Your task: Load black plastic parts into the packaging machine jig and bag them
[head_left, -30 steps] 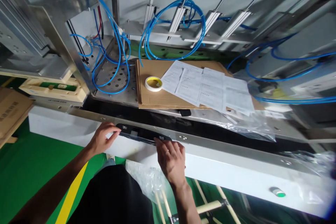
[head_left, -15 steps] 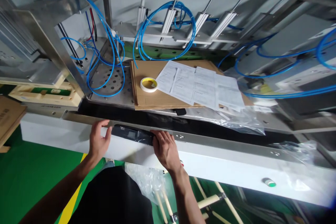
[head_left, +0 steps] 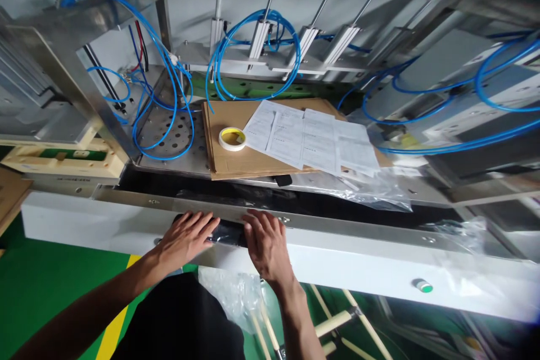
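A long black part [head_left: 228, 232] lies on the metal rail [head_left: 337, 224] along the front of a white machine frame [head_left: 358, 270]. My left hand [head_left: 185, 239] lies flat over its left end, fingers stretched out. My right hand [head_left: 265, 242] rests flat on its right end, fingers spread on the rail. Only the middle of the black part shows between the two hands. Neither hand grips anything.
Behind the rail lies a black belt [head_left: 316, 205], then a cardboard sheet [head_left: 236, 157] with a tape roll [head_left: 232, 138] and printed papers [head_left: 312, 140]. Blue air hoses [head_left: 169, 101] loop over a perforated plate. Clear plastic bags [head_left: 371, 188] lie at right. A green button [head_left: 423, 286] sits on the frame.
My left hand has moved right from the part's left end and now lies flat on top of it. My right hand stays on the right end. The view has shifted.
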`<state>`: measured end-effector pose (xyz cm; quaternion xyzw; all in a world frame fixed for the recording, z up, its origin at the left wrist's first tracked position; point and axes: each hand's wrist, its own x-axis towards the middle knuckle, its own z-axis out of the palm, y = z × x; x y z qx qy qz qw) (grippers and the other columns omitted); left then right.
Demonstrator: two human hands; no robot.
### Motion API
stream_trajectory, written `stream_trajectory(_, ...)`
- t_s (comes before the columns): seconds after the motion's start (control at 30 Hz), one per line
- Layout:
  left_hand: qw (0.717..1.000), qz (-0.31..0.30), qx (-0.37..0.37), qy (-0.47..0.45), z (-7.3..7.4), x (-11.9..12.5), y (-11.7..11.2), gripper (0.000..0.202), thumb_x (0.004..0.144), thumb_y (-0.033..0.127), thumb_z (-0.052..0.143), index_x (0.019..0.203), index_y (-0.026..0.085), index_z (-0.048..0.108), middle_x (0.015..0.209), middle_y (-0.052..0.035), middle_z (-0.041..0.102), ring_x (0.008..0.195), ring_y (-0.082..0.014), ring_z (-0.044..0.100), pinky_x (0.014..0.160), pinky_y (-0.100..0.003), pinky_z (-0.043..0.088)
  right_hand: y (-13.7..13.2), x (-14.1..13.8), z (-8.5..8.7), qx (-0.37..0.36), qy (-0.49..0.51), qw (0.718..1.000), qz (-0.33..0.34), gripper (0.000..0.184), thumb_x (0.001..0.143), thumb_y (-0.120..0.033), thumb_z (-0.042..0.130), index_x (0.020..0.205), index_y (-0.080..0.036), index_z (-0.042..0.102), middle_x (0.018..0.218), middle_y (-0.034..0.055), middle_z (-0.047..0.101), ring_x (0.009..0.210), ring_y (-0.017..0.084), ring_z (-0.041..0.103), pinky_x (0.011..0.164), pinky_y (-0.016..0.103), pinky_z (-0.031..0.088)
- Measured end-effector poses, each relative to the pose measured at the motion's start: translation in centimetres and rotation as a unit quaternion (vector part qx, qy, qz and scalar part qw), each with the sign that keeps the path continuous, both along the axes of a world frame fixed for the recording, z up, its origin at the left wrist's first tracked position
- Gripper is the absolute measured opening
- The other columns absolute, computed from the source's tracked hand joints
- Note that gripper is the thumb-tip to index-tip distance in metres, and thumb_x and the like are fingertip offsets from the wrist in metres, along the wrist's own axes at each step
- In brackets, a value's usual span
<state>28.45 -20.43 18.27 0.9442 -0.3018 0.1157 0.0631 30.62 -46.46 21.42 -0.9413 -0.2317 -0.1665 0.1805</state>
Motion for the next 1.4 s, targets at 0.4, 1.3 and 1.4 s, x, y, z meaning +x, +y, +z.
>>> stream_trajectory(0.4,0.988,-0.051,-0.051,0.134,1.8,0.5,0.7,0.055,0.097,0.033,0.070,0.146,0.015,0.055,0.149,-0.0144,0.065,0.140,-0.0317,0.061,0.120,-0.050,0.048,4.4,-4.8,-2.2,-0.066,-0.056,0.996,0.004,0.040,0.101,-0.012,0.053,0.140,-0.020,0.063,0.123,0.0090,0.077,0.113,0.023,0.062,0.100,0.040,0.045)
stream_trajectory(1.3,0.993,0.008,-0.077,0.087,2.5,2.1,-0.3,0.031,0.092,0.018,0.075,0.120,0.023,0.061,0.108,-0.0065,0.070,0.101,-0.0267,0.069,0.092,-0.039,0.054,4.4,-0.2,1.2,-0.037,0.031,0.999,0.025,0.050,0.093,-0.033,0.064,0.140,-0.018,0.059,0.127,0.0122,0.073,0.117,0.030,0.060,0.108,0.047,0.039)
stream_trajectory(1.4,0.994,0.006,-0.075,0.083,2.5,2.0,-0.3,0.028,0.092,0.018,0.075,0.117,0.022,0.062,0.107,-0.0065,0.070,0.101,-0.0269,0.068,0.093,-0.041,0.054,4.3,-1.4,1.2,-0.059,-0.023,0.998,0.008,0.050,0.097,-0.042,0.064,0.141,-0.019,0.059,0.130,0.0137,0.071,0.122,0.031,0.057,0.115,0.050,0.035)
